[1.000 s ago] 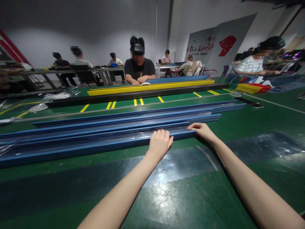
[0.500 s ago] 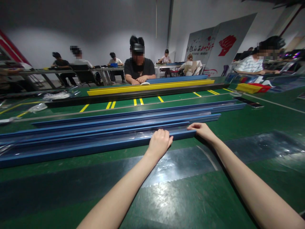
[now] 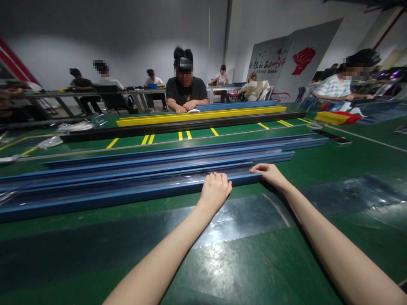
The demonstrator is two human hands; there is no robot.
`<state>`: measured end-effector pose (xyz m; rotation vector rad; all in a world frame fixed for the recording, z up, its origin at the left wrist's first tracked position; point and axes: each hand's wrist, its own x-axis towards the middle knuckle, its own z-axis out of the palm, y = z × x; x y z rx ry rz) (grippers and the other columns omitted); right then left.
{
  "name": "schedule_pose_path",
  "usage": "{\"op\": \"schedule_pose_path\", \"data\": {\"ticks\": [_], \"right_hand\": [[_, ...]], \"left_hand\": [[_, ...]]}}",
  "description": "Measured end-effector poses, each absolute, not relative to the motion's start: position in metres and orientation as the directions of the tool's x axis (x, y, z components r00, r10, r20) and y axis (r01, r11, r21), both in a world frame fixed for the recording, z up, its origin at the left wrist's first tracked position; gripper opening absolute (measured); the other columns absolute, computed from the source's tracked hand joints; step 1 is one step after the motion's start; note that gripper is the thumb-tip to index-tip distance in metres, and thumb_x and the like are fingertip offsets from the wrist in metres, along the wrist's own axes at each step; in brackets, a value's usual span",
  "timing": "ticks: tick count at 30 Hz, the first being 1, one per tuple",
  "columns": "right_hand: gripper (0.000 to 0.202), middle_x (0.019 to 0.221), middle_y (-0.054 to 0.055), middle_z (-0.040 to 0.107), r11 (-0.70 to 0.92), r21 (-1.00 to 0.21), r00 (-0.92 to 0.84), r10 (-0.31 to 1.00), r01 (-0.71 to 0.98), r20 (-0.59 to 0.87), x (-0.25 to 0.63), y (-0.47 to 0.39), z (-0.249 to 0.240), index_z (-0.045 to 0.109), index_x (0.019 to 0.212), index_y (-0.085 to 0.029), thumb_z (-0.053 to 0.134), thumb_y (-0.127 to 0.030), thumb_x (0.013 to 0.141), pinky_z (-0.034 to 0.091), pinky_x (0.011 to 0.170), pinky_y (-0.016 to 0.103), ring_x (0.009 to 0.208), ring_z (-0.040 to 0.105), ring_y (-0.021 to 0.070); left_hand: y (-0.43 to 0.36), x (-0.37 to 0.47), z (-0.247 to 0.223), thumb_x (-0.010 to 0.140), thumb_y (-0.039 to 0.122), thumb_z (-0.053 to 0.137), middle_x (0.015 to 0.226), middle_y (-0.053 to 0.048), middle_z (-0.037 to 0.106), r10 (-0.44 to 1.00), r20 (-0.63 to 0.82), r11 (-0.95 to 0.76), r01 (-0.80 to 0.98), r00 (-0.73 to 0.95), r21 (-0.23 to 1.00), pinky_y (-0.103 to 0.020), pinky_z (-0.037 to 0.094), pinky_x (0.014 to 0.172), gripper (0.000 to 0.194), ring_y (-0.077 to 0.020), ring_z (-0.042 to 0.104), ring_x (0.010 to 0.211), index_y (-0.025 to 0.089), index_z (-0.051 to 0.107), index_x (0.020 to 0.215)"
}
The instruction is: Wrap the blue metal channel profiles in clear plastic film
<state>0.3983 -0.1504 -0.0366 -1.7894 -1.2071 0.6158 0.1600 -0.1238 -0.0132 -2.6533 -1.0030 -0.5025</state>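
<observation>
The nearest blue channel strip (image 3: 127, 195) lies lengthwise on the green table, with shiny clear film (image 3: 178, 178) along its inside. Over its near wall, close to the right end, my left hand (image 3: 216, 188) is closed, fingers curled into the channel. My right hand (image 3: 269, 174) pinches at the very end of the same strip; its fingertips are partly hidden, so whether they hold the film too is unclear. In front of the strip, a wide sheet of clear film (image 3: 235, 220) lies flat beneath my forearms.
More blue channel strips (image 3: 270, 159) lie just beyond. Farther back are a black strip (image 3: 178, 126) and a yellow strip (image 3: 203, 114), with a person (image 3: 186, 91) seated behind them. A dark flat phone-like object (image 3: 332, 136) and a red-yellow tray (image 3: 338, 117) are at the right.
My left hand has shifted very slightly to the right along the strip's near wall. My right hand stays at the strip's end.
</observation>
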Motion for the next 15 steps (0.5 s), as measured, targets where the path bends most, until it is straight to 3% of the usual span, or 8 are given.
{"op": "schedule_pose_path", "data": {"ticks": [15], "right_hand": [[0.035, 0.058, 0.002, 0.06, -0.16, -0.865, 0.416, 0.907, 0.476, 0.062, 0.3963, -0.1517, -0.0345, 0.065, 0.067, -0.015, 0.064, -0.049, 0.057, 0.035, 0.053, 0.025, 0.054, 0.048, 0.0114]], "left_hand": [[-0.1234, 0.1626, -0.0094, 0.086, 0.031, 0.041, 0.079, -0.015, 0.061, 0.622, 0.391, -0.717, 0.694, 0.678, -0.063, -0.031, 0.041, 0.064, 0.028, -0.0243, 0.058, 0.079, 0.007, 0.056, 0.088]]}}
